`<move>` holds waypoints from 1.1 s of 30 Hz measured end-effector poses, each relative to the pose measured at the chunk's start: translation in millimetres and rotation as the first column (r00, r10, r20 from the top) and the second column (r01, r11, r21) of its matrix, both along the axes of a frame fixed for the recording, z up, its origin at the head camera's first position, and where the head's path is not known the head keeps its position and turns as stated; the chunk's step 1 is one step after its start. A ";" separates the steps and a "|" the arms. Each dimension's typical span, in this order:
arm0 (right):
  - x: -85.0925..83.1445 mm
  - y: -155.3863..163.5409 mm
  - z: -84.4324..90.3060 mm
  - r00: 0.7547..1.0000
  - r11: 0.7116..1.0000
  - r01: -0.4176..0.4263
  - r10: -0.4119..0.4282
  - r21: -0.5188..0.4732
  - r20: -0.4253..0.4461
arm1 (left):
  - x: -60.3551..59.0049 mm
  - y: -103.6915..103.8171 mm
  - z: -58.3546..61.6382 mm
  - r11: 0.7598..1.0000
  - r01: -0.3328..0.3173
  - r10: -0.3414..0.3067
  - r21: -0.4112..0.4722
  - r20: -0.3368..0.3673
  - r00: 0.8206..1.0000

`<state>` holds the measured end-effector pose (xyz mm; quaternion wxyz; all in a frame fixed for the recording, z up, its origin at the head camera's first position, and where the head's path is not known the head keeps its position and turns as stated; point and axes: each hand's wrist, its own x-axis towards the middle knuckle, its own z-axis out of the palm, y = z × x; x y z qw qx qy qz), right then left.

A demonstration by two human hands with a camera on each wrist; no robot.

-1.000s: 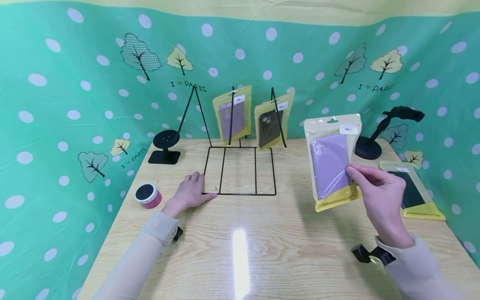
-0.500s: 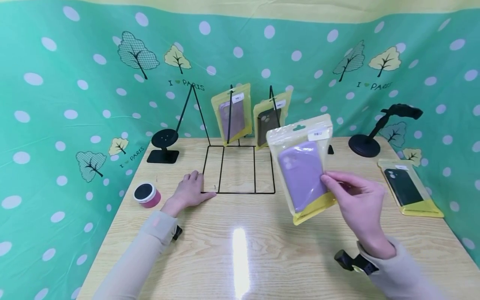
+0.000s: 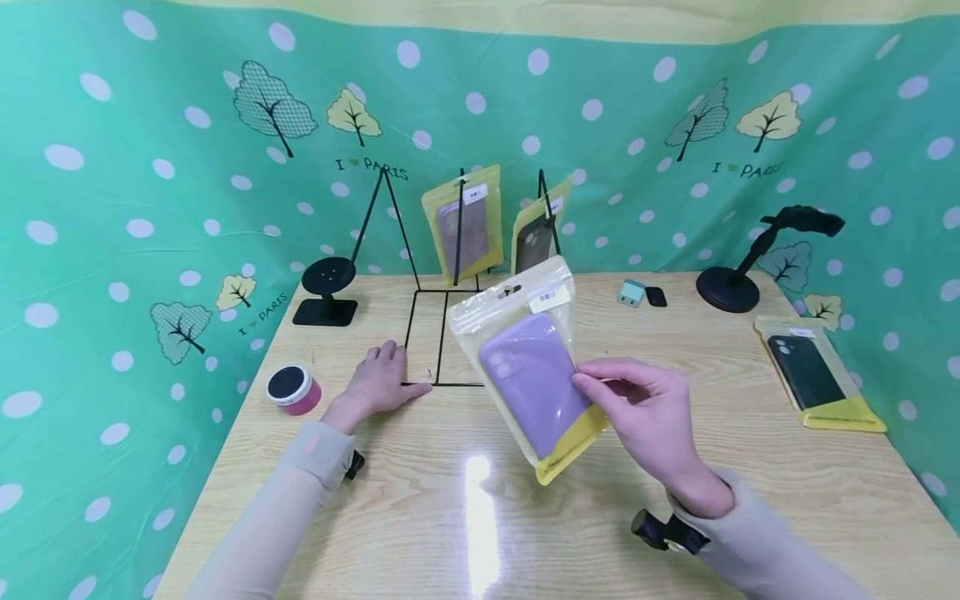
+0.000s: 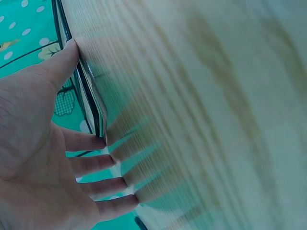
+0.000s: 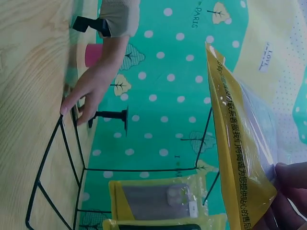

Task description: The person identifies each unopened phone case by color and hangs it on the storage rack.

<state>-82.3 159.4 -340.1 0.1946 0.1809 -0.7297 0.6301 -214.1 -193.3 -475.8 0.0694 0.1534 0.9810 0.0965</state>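
Note:
My right hand (image 3: 648,417) pinches the lower right edge of a clear-and-yellow pouch holding a purple phone case (image 3: 528,375). The pouch tilts in the air before the black wire rack (image 3: 442,337), hiding its right part in the head view. My left hand (image 3: 377,381) rests on the table at the rack's front left corner. In the left wrist view its fingers are spread straight and the thumb (image 4: 64,60) touches the black wire. Two pouches stand at the rack's back uprights: a purple phone case (image 3: 476,225) and a dark phone case (image 3: 533,242), partly hidden.
A pink jar (image 3: 294,389) and a black round-topped stand (image 3: 327,292) are at left. Behind to the right lie a light-blue block (image 3: 632,292), a small black item (image 3: 656,297) and a black stand (image 3: 729,287). A black phone case pouch (image 3: 813,372) lies far right.
My right hand has carried the purple phone case pouch leftward and slightly down from the right side to before the rack, tilting it more. The left hand has stayed at the rack corner.

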 end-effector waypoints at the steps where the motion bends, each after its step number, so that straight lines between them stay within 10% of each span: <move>1: -0.7 -2.3 -0.9 1.000 1.000 -0.005 0.005 0.003 0.007 | -0.2 -0.4 -0.4 1.000 0.000 0.000 0.000 -0.003 1.000; 25: -27.7 -49.8 -22.6 0.992 0.996 -0.021 0.032 -0.087 0.123 | 0.5 -1.6 -1.9 1.000 0.009 -0.008 0.002 -0.052 0.999; 33: -22.9 -61.2 -4.1 0.994 0.997 -0.006 0.014 -0.071 0.108 | -0.6 -2.2 -1.9 1.000 0.026 -0.027 -0.009 -0.073 0.997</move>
